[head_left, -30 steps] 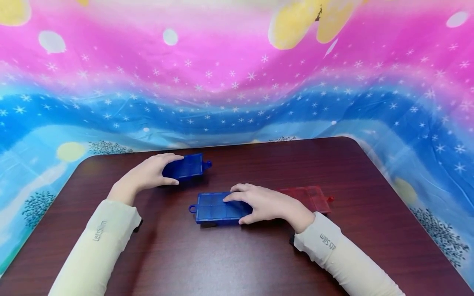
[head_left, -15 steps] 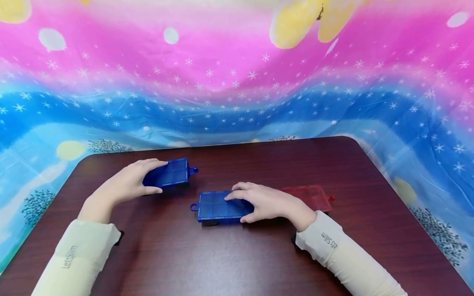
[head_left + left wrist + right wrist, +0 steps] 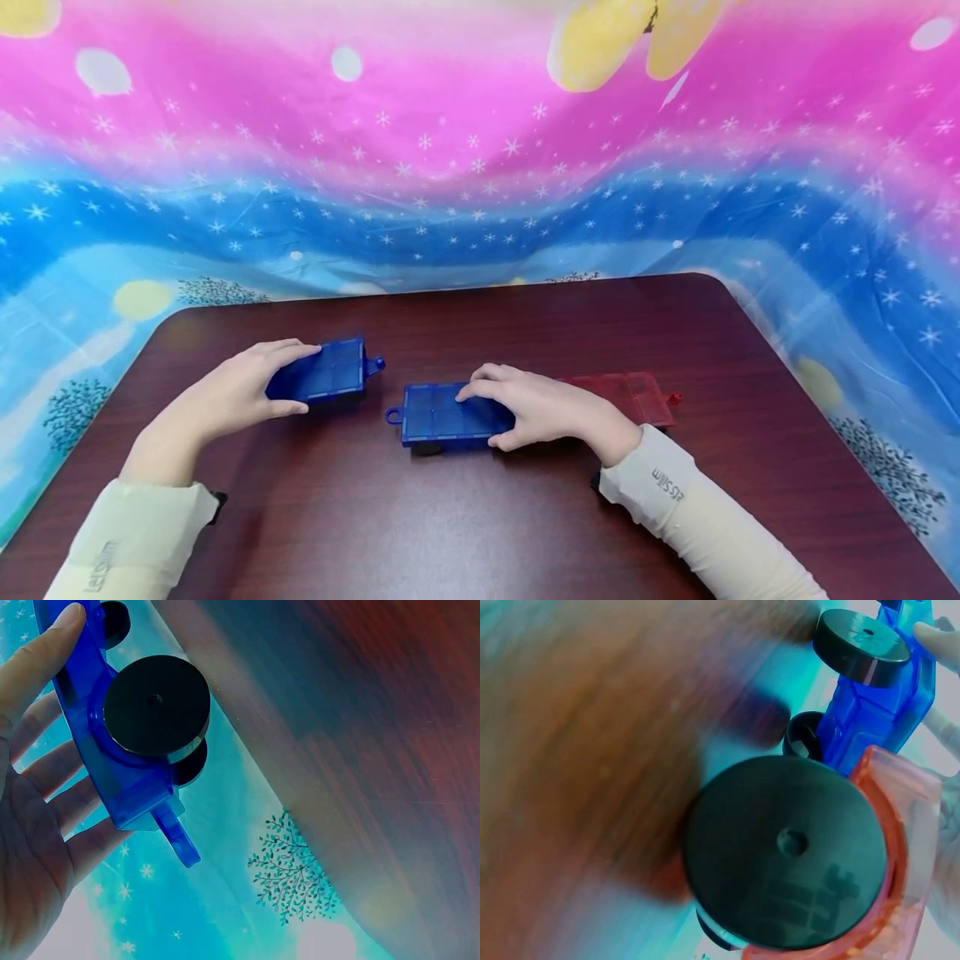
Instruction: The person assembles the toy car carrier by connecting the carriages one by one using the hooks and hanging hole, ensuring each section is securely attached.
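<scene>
Three flat toy carts on black wheels stand on a dark wooden table [image 3: 480, 517]. My left hand [image 3: 296, 379] grips the left blue cart [image 3: 322, 377] from its left end, fingers over the top and thumb along the near side. From below, the left wrist view shows that cart [image 3: 112, 765] and its wheel [image 3: 156, 705]. My right hand [image 3: 480, 417] holds the middle blue cart [image 3: 438, 414], curled fingers on its top and thumb on the near edge. Behind that hand lies a red cart [image 3: 633, 393], whose wheel [image 3: 787, 851] fills the right wrist view.
A bright pink and blue starry cloth [image 3: 480, 167] hangs behind and around the table. The table's rounded far corners are at the left [image 3: 168, 321] and right [image 3: 712, 287]. Both forearms wear cream sleeves.
My left hand has drawn its blue cart nearer and to the left, so it now sits close beside the middle cart. The right hand and its cart have hardly moved.
</scene>
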The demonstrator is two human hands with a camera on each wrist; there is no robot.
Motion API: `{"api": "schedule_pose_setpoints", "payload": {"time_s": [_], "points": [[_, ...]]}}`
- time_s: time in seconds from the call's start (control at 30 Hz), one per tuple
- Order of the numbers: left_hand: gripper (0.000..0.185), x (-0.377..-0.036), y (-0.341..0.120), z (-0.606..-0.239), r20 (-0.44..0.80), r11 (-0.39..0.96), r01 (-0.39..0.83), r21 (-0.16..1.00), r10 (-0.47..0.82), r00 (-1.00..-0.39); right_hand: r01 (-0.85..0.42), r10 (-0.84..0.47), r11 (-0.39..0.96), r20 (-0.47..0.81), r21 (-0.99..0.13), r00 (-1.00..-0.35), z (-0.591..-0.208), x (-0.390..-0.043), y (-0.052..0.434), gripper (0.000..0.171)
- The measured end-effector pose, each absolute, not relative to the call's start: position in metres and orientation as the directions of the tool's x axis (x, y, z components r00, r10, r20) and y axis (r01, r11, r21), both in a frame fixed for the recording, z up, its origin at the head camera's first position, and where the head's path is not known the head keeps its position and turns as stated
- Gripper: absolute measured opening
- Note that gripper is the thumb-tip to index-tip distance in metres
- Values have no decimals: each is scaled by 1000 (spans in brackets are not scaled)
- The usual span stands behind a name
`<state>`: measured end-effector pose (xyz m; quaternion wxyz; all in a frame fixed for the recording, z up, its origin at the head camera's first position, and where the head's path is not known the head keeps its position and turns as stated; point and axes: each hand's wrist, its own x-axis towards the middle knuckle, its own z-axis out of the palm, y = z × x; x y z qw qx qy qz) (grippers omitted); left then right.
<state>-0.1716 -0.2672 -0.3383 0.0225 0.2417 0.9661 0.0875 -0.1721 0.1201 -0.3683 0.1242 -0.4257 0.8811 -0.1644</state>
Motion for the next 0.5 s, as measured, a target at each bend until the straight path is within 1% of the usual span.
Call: {"api": "schedule_pose_setpoints", "payload": {"time_s": [0.37, 0.5], "points": [[73, -152, -271, -346, -24, 873, 450, 186, 462, -886, -706, -790, 581, -75, -404, -608, -370, -172, 120, 57], [73, -146, -270, -350, -53, 882, 431, 193, 448, -892, -706, -792, 578, -74, -410, -606, -370, -172, 121, 57]]}}
